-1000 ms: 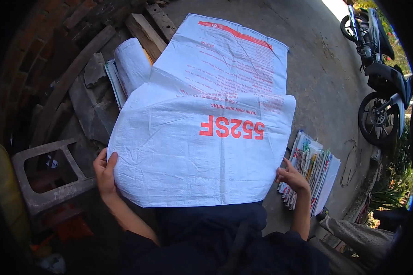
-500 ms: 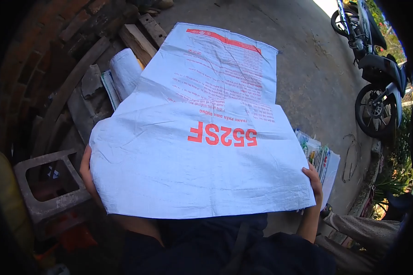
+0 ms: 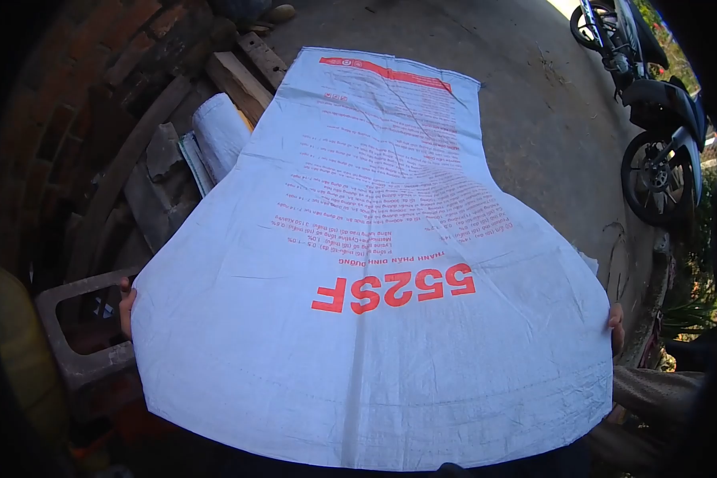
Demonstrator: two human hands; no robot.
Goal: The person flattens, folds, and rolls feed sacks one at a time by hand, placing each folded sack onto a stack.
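A large white woven sack (image 3: 374,350) with red print, "552SF" upside down to me, spreads across the middle of the view. My left hand (image 3: 126,307) grips its left side edge. At the opposite edge, my right hand (image 3: 617,328) holds on with its fingertips showing. The sack covers most of both hands. Its near part is broad and close to me, while the far part narrows and reaches out over the ground.
At left are a hollow concrete block (image 3: 84,319), wooden planks (image 3: 239,84), a white roll (image 3: 221,131) and a brick wall (image 3: 72,88). A motorbike (image 3: 661,151) stands at right on the concrete ground (image 3: 526,135). Someone's sleeve or trouser leg (image 3: 661,394) shows lower right.
My hands have moved farther apart, and the sack's near part has come closer and spread wider. It now hides most of the stack of folded sacks at right.
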